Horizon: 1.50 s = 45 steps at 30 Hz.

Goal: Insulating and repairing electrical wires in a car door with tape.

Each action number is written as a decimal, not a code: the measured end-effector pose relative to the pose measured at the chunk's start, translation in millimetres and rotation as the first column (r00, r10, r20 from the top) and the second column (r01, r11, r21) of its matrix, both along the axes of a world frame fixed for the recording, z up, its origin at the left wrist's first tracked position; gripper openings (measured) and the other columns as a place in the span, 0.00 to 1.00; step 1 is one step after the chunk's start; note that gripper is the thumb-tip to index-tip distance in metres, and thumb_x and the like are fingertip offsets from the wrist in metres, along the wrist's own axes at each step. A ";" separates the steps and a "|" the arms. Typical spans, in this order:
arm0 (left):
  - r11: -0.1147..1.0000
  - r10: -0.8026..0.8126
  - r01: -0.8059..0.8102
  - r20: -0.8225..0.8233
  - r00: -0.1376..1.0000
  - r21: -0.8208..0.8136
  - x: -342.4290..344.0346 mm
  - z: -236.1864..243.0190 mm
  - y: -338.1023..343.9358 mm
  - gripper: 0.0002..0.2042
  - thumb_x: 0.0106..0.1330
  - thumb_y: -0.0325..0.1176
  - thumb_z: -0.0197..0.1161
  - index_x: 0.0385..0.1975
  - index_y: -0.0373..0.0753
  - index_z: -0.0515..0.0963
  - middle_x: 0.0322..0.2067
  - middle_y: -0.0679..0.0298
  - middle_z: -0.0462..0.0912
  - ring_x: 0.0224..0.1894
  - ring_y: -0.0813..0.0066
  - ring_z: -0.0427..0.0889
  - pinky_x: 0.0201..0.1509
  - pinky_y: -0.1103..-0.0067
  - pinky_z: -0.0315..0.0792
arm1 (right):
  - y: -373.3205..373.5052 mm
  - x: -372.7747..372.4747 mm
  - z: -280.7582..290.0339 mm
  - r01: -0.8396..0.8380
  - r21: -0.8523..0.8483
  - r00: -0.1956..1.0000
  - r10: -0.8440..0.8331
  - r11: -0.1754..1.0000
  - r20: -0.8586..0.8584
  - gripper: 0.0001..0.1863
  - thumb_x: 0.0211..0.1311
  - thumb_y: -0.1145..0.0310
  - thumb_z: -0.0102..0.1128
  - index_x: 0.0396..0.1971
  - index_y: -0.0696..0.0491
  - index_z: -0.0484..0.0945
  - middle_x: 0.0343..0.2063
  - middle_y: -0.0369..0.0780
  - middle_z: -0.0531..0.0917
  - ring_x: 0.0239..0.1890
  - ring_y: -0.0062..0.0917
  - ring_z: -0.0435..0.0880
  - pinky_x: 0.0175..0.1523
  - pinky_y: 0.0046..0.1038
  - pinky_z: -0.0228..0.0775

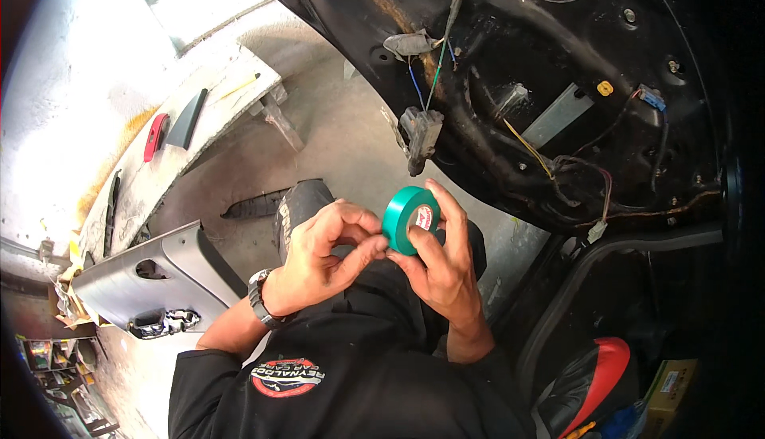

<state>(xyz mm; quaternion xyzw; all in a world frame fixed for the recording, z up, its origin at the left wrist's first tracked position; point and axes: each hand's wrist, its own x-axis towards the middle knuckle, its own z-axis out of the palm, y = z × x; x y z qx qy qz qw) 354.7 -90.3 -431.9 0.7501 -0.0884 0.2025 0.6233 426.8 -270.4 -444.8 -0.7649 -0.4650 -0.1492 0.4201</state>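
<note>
Head view looks down on a glossy green roll of plastic insulating tape (408,221) held just in front of the person's chest, a little above picture centre, so that its rim faces both sets of fingers and its free end can be picked at. The right hand (442,260) cradles the roll from the 4 o'clock side: the thumb lies along the near face and the fingers curl over the far rim, pressed onto it to keep it from turning. The left hand (331,252), with a dark metal-link wristwatch (261,299) on its wrist, comes in from 8 o'clock with its fingers bunched; thumb and forefinger tips meet at the roll's left edge, seemingly nipping the loose tape end, though the end itself is too small to make out. Both forearms rise from the lower edge, elbows tucked in, wrists bent inward toward each other. At 12 o'clock from the roll hangs a grey plastic wiring connector (420,135) on coloured leads from the bare black steel car door shell (510,9), close at hand above the tape. At 9 o'clock, well apart, a removed grey plastic door trim panel (151,276) leans on the concrete floor (343,136).
</note>
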 end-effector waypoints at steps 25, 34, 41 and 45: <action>0.984 -0.008 0.026 -0.102 0.995 0.176 -2.9 -5.2 26.7 0.02 0.64 0.20 0.60 0.33 0.31 0.75 0.30 0.61 0.81 0.31 0.73 0.87 0.32 0.81 0.79 | 14.1 -6.2 -4.6 -0.006 -0.058 1.000 0.007 0.998 0.009 0.22 0.47 0.75 0.73 0.43 0.59 0.74 0.62 0.60 0.61 0.59 0.53 0.69 0.59 0.45 0.67; 0.987 -0.021 0.043 -0.144 0.989 0.154 -1.1 -14.6 21.9 0.03 0.62 0.20 0.57 0.33 0.34 0.71 0.27 0.62 0.78 0.27 0.74 0.82 0.29 0.80 0.75 | 13.1 -10.7 -9.0 -0.009 -0.041 0.996 0.005 0.999 -0.094 0.21 0.49 0.72 0.73 0.43 0.58 0.75 0.61 0.58 0.63 0.58 0.52 0.71 0.56 0.44 0.69; 0.994 0.026 -0.041 -0.149 0.988 -0.098 -8.4 -13.6 6.9 0.07 0.64 0.21 0.63 0.38 0.32 0.72 0.30 0.63 0.78 0.32 0.79 0.84 0.30 0.84 0.77 | 1.8 -8.8 -14.4 0.043 -0.012 0.970 -0.045 0.999 -0.240 0.17 0.51 0.71 0.72 0.40 0.59 0.77 0.58 0.56 0.66 0.56 0.50 0.73 0.56 0.41 0.70; 0.994 0.053 -0.053 0.006 0.999 0.097 -2.5 -12.7 12.7 0.06 0.61 0.22 0.68 0.34 0.31 0.78 0.33 0.63 0.80 0.32 0.80 0.84 0.32 0.84 0.78 | 6.9 -13.3 -14.6 0.007 0.035 0.978 0.001 0.999 -0.211 0.18 0.51 0.71 0.71 0.40 0.59 0.76 0.60 0.57 0.63 0.58 0.53 0.71 0.58 0.43 0.69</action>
